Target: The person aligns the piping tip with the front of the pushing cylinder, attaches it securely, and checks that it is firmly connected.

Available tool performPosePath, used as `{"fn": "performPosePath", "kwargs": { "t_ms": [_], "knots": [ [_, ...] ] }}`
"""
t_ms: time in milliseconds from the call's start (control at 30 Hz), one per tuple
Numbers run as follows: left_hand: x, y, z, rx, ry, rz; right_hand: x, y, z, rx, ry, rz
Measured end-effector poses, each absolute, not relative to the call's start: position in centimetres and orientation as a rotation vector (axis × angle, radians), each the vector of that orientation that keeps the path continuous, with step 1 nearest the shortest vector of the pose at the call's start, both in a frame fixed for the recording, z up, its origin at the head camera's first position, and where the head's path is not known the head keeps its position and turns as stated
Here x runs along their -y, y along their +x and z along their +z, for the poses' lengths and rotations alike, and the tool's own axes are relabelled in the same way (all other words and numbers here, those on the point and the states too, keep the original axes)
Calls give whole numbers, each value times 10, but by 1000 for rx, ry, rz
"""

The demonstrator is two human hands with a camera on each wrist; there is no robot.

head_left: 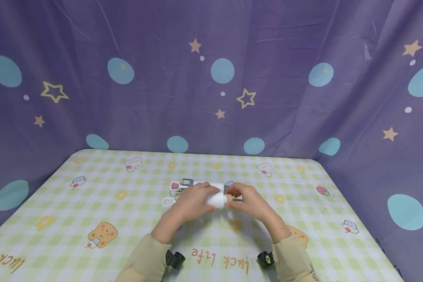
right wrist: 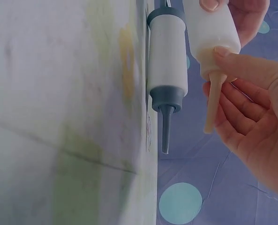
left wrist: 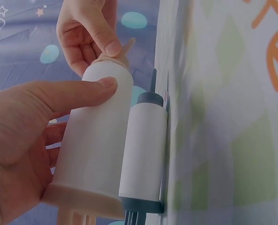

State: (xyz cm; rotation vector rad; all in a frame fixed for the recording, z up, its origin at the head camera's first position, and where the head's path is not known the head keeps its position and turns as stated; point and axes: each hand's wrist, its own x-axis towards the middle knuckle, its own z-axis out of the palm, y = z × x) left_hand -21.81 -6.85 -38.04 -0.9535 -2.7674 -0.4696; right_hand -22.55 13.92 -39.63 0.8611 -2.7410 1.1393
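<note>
My left hand [head_left: 196, 200] grips the white barrel of a piping syringe [left wrist: 94, 145] with a beige collar and beige nozzle. Its thumb lies along the barrel near the nozzle end. With thumb and fingers, my right hand [head_left: 253, 203] pinches the beige nozzle cap [right wrist: 214, 70], and the narrow tip [right wrist: 213, 105] sticks out past it. Beside this syringe lies a second, white one with grey-blue ends [left wrist: 144, 152], its slim nozzle [right wrist: 166, 131] pointing the same way. Neither hand touches that one. In the head view the left hand covers part of the held barrel.
Left of the hands are two small loop-shaped white pieces, one with a pink middle [head_left: 175, 186] and one plain [head_left: 168, 201]. A checked cloth [head_left: 134, 231] covers the table, and a purple curtain [head_left: 155, 98] hangs behind its far edge.
</note>
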Motion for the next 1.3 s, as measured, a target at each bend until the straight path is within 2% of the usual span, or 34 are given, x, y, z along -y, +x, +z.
{"fn": "performPosePath", "kwargs": {
  "t_ms": [833,1300],
  "knots": [
    [67,-217,-380,2749,-928,-454,-143,-228,-399,2663,990,1238],
    [68,-215,-380,2691,-938,-391,-144,-228,-400,2783,909,1336]
  ]
}}
